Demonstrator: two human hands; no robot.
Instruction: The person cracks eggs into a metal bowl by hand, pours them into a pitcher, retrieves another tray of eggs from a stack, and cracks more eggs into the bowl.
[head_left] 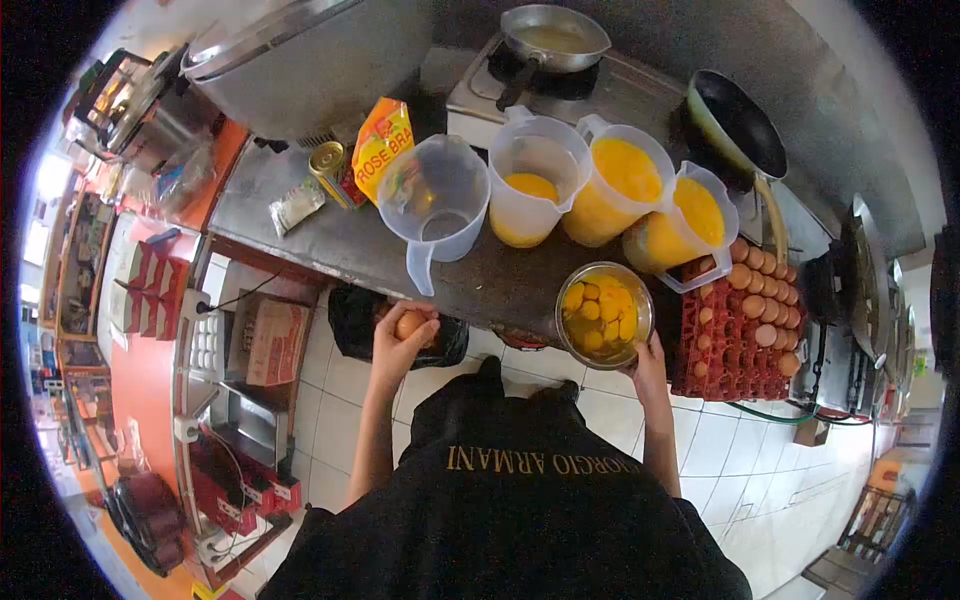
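Note:
My left hand [400, 345] is closed around a brown egg [410, 323], over a black plastic bag [352, 325] below the counter's edge. Whether the egg is whole or just shell, I cannot tell. On the right, my right hand [648, 368] grips the rim of a round metal bowl [646, 300]. Several raw yolks [600, 310] lie in clear egg white inside it. Beside the bowl, a red egg tray [715, 375] carries several brown eggs [765, 310], with many of its front hollows bare.
Along the counter [300, 235] stand an empty clear jug [435, 195] and three jugs with yellow liquid, including a nearly full one [625, 180]. Behind are a saucepan [555, 40] on a stove and a black frying pan [735, 125]. A yellow pouch [383, 150] and a can [328, 160] sit left.

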